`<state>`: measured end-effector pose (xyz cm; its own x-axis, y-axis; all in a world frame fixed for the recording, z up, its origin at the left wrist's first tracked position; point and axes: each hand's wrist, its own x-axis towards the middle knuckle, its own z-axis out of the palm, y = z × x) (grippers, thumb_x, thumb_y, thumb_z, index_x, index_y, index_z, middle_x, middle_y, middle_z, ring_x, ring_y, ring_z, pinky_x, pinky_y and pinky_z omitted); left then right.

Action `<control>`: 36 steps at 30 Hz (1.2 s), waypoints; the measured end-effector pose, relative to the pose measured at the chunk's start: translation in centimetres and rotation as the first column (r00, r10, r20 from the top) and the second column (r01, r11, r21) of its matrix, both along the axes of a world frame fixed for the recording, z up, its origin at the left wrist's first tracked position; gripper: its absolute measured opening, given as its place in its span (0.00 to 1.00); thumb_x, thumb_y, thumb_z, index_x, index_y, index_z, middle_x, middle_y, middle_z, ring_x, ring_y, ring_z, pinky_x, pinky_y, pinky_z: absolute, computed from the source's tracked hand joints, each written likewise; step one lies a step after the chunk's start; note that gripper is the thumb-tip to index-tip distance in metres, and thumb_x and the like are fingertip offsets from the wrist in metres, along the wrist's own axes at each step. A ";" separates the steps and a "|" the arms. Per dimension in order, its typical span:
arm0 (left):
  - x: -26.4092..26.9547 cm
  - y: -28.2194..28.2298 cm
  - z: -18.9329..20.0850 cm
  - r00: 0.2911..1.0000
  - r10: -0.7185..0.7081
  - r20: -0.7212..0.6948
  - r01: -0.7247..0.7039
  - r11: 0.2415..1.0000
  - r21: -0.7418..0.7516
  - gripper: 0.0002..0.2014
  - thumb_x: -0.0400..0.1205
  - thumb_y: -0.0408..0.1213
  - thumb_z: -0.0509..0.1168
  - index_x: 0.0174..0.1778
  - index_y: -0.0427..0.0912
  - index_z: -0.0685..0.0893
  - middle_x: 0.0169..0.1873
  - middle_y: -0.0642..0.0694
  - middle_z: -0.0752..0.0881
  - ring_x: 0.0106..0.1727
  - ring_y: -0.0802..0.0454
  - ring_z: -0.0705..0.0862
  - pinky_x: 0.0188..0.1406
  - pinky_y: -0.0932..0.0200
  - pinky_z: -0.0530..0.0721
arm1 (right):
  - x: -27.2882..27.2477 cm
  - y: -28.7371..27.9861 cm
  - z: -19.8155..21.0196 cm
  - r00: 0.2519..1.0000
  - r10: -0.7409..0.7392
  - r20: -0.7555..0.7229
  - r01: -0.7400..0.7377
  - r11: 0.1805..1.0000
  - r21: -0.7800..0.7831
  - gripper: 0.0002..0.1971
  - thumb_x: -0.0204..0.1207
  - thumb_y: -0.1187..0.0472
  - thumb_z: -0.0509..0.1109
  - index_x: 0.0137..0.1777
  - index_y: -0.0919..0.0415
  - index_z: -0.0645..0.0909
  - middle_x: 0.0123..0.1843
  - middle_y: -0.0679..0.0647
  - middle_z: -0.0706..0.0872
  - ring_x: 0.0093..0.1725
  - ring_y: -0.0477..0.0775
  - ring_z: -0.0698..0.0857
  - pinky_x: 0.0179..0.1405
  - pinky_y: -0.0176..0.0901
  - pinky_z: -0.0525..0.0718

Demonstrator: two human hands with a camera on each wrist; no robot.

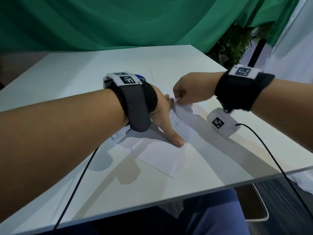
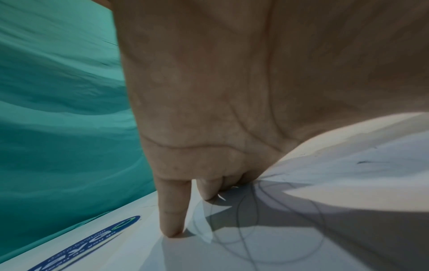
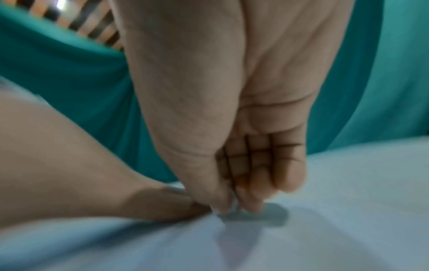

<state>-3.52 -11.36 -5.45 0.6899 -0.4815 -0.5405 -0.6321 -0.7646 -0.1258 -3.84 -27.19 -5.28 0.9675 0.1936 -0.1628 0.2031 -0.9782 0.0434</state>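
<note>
A white sheet of paper lies on the white table. My left hand presses flat on it, thumb stretched toward me and straight fingers touching the sheet. The paper carries thin pencil curves in the left wrist view. My right hand is curled just beyond the left fingertips. It pinches a raised edge of the paper between thumb and fingers, with the left hand beside it.
A blue oval sticker sits on the table beyond my left wrist. Green cloth hangs behind the table, with a leafy plant at the back right. Black cables run from both wrist bands across the front edge.
</note>
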 end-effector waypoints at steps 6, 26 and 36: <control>-0.1 0.6 -0.3 1.000 0.011 -0.025 -0.012 0.999 -0.035 0.74 0.56 0.85 0.73 0.93 0.59 0.44 0.90 0.59 0.54 0.88 0.53 0.63 0.76 0.56 0.65 | -1.2 1.2 -0.3 0.995 0.103 -0.016 -0.104 0.993 -0.050 0.10 0.79 0.57 0.71 0.37 0.53 0.77 0.34 0.49 0.81 0.36 0.54 0.78 0.34 0.45 0.76; -0.3 0.7 -0.4 1.000 -0.020 -0.018 0.019 0.999 -0.044 0.75 0.55 0.88 0.68 0.92 0.61 0.38 0.92 0.58 0.39 0.92 0.50 0.50 0.86 0.49 0.55 | -5.2 1.8 0.0 0.979 0.196 -0.063 -0.197 0.980 -0.017 0.13 0.83 0.47 0.69 0.36 0.47 0.77 0.34 0.45 0.81 0.35 0.48 0.79 0.33 0.40 0.72; -0.2 0.7 -0.6 0.999 -0.034 -0.015 0.033 0.999 -0.032 0.77 0.50 0.90 0.67 0.92 0.62 0.41 0.92 0.59 0.38 0.92 0.51 0.50 0.86 0.49 0.55 | -6.1 1.7 0.1 0.983 0.168 -0.078 -0.166 0.986 0.030 0.13 0.80 0.44 0.68 0.38 0.49 0.80 0.34 0.46 0.83 0.34 0.49 0.80 0.33 0.41 0.75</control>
